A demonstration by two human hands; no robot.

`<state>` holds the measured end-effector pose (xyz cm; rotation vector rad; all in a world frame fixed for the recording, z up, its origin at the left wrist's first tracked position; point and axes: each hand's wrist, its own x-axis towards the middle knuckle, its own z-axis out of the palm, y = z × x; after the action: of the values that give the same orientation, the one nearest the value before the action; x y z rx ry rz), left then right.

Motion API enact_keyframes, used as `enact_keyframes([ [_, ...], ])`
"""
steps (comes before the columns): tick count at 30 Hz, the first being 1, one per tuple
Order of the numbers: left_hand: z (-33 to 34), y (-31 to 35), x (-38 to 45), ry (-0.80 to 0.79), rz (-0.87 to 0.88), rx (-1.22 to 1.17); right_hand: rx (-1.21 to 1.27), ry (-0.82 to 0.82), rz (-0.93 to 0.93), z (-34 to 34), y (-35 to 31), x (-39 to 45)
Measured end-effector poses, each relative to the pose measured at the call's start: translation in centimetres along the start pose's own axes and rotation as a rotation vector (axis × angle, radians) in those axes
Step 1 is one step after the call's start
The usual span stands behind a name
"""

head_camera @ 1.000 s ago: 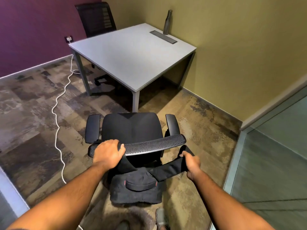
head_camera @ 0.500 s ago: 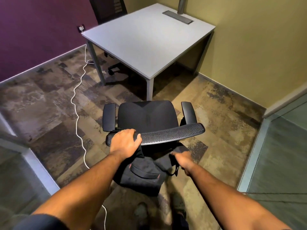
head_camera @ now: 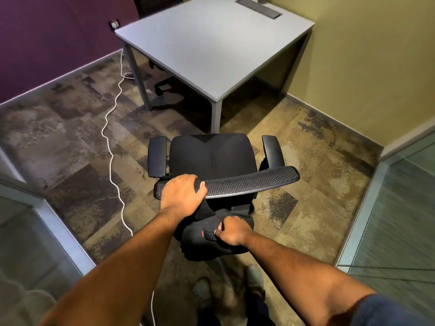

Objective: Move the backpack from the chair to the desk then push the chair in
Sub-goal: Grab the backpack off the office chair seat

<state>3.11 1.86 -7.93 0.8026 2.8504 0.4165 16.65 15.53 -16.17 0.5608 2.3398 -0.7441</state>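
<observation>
Pale grey square worktop w/ metal legs stands in the corner between purple and olive walls, a dark slot-shaped cable cover near its far edge. Black mesh-backed office chair w/ padded armrests sits on the mottled brown carpet floor, well apart from the worktop's near corner, seat bare. Black fabric backpack hangs behind the chair's backrest, below the top rail, just above the floor. Left hand lies over the left end of the top rail, fingers curled & clamped on rail + a backpack strap. Right hand grips the backpack's top, fingers closed on fabric. Thin white cable snakes across the floor, left of chair.
</observation>
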Motion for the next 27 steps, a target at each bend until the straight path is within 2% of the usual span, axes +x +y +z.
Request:
enact_keyframes([
  [5,0.1,0.0,0.2,-0.006,0.012,-0.006,-0.085,-0.057,-0.059,2.2,0.4,0.0],
  [9,-0.3,-0.2,0.2,-0.034,0.051,-0.043,-0.112,-0.033,-0.050,2.5,-0.3,-0.7],
  [15,-2.4,-0.9,1.8,-0.190,0.051,-0.078,-0.035,0.013,-0.004,0.4,-1.8,-1.8],
  [22,-3.2,-5.5,0.0,0.077,-0.140,-0.203,0.024,0.140,0.024,-1.8,-3.1,-3.5],
  [24,-3.0,-5.9,-1.0,0.103,-0.252,-0.292,-0.012,0.160,0.019,-1.9,-3.5,-3.8],
  [27,-2.2,-5.6,-2.7,0.140,-0.321,-0.424,-0.072,0.160,0.016,-1.6,-3.6,-4.2],
])
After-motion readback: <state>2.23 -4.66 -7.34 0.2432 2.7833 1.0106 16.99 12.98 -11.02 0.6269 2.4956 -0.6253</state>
